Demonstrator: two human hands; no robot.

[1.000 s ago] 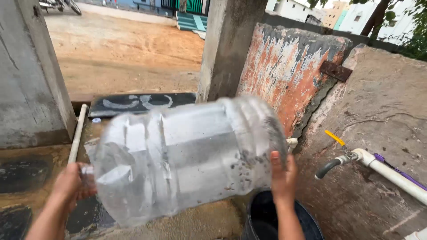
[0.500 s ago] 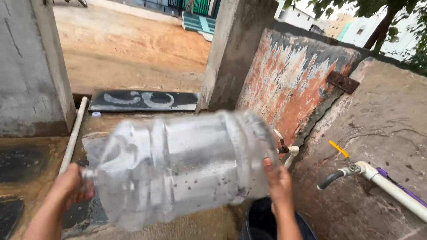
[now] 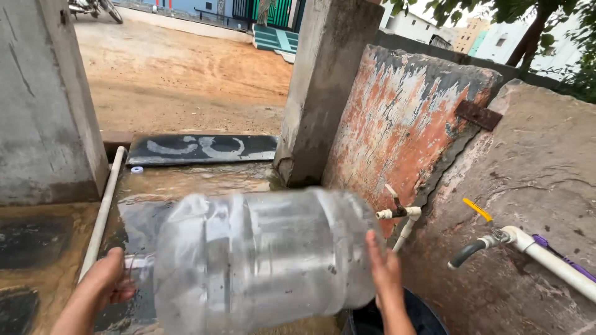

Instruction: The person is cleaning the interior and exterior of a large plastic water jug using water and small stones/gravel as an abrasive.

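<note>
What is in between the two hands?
The big clear plastic jug, lying sideways between the left hand and right hand, in the head view.

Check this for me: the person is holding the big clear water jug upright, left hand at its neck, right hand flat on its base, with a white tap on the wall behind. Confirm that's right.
Not quite. The clear water jug is not upright: the head view shows it lying on its side. The rest holds: the left hand is at its neck, the right hand is flat on its base, and the white tap is on the wall behind.
</note>
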